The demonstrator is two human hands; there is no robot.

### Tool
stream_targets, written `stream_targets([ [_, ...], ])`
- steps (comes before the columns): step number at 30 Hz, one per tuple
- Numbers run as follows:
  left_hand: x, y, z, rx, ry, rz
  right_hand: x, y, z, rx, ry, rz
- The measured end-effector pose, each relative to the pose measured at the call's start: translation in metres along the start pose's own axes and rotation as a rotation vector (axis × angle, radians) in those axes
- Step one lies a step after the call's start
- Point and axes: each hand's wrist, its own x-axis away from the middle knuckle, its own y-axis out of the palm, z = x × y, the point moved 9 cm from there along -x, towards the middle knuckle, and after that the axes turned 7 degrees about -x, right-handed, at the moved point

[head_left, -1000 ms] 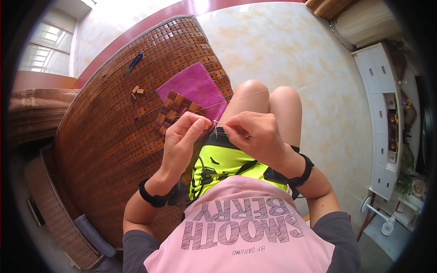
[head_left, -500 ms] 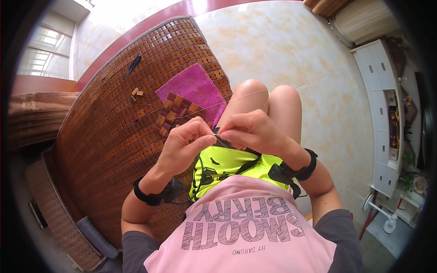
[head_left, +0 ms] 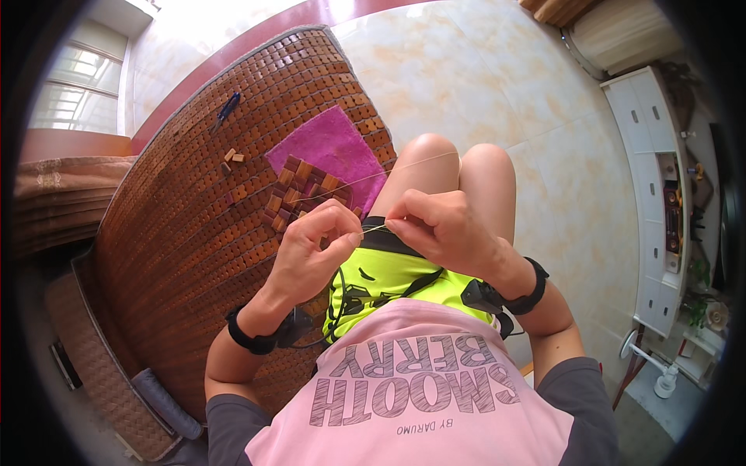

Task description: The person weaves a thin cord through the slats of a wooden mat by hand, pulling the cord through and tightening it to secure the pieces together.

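Note:
A thin yellowish thread (head_left: 374, 228) spans the short gap between my hands, above my lap. My left hand (head_left: 317, 245) pinches one end of this stretch between thumb and fingertips. On the other side, my right hand (head_left: 441, 231) is closed in a pinch on the thread too. More of the thread loops over my thigh and reaches a checkered piece of small wooden blocks (head_left: 298, 191), light and dark brown. That piece lies left of my hands, partly on a pink cloth (head_left: 325, 141). Whether a needle is in my fingers is too small to tell.
A brown tile-like seat mat (head_left: 175, 225) spreads under these things. Several loose wooden blocks (head_left: 233, 158) and a slim blue-handled tool (head_left: 228, 106) lie on it. At right, a white cabinet (head_left: 649, 210) stands along the pale floor. Black bands circle both my wrists.
My hands were nearly touching at the fingertips. My right hand has drawn away a little to the right, so a short length of thread now shows between them.

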Motion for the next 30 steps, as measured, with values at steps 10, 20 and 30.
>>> stream_targets([
  [10, 0.001, -0.006, -0.005, 0.351, -0.024, 0.105, -0.001, -0.001, 0.009, -0.108, 0.139, -0.05],
  [20, 0.0, 0.008, -0.014, 0.831, -0.198, 0.142, -0.003, -0.008, 0.016, -0.107, 0.214, 0.0],
  [30, -0.003, 0.014, -0.022, 0.929, -0.209, 0.194, 0.003, -0.006, -0.019, 0.172, -0.237, 0.205],
])
